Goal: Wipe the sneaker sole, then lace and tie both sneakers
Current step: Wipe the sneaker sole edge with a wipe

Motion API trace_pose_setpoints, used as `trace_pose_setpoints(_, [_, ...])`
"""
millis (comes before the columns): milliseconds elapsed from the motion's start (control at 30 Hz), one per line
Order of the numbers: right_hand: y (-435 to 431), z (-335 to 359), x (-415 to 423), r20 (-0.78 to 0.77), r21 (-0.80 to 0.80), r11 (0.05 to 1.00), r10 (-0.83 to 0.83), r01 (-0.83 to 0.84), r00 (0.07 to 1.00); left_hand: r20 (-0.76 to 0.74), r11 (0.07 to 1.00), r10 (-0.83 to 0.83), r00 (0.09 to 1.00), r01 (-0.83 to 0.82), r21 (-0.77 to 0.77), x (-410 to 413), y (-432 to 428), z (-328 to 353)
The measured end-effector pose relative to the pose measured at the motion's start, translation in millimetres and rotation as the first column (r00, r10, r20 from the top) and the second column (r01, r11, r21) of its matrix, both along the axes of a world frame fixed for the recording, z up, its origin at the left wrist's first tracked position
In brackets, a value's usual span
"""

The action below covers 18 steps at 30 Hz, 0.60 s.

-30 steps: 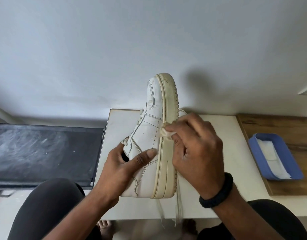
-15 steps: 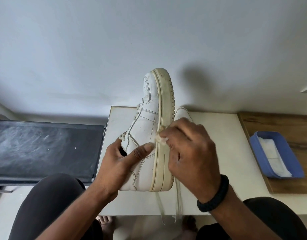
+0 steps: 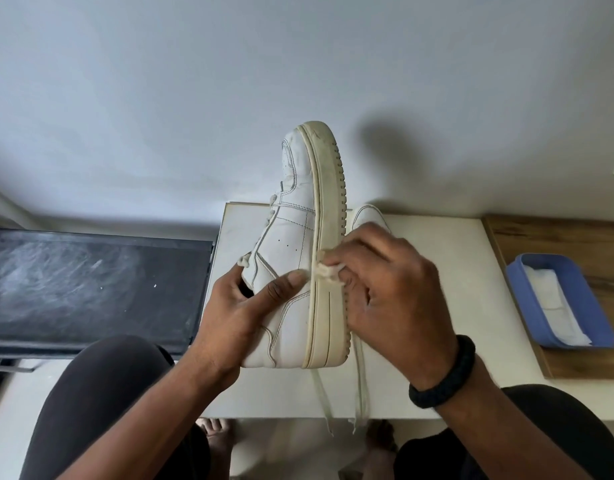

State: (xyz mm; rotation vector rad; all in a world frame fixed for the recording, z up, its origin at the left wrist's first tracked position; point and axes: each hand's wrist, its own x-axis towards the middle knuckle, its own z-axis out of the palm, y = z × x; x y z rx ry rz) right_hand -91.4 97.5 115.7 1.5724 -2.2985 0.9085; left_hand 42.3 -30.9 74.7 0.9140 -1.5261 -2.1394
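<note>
My left hand (image 3: 239, 306) grips the sneaker (image 3: 291, 244), right hand (image 3: 395, 292) pinches the wipe (image 3: 328, 271) against the sole (image 3: 328, 188) — dangling laces (image 3: 359, 375) could snag my wrist.

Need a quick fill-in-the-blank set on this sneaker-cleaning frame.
The left hand holds the white sneaker with its ___ facing right.
The right hand presses a wipe on it and wears a ___ wristband.
Spare wipes lie in the ___ tray.
Missing: sole, black, blue.

White sneaker (image 3: 288, 258), cream sole (image 3: 328, 237), blue tray (image 3: 537, 306), black wristband (image 3: 444, 375)
</note>
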Motion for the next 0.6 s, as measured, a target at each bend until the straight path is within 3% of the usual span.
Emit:
trace_pose_setpoints(100, [0.6,1.0,-2.8,0.007,-0.003,0.999,-0.053,0.053,0.999,-0.007,1.0,0.007,1.0,-0.007,0.006,-1.7,1.6,1.8])
trace_pose_setpoints(267, [5.9,4.7,1.5,-0.022,0.135,0.969,0.212,-0.207,0.977,0.016,1.0,0.025,1.0,-0.025,-0.019,0.1,1.4,0.2])
trace_pose_setpoints(433, [4.5,0.4,-0.8,0.03,0.07,0.997,0.019,-0.021,0.999,0.019,0.999,0.015,1.0,-0.014,-0.03,-3.1,0.7,-0.6])
trace_pose_setpoints(600, [4.8,0.8,18.5,-0.022,0.176,0.967,0.188,-0.182,0.982,0.018,0.998,0.062,0.998,-0.061,-0.001,-2.8,1.9,-2.2])
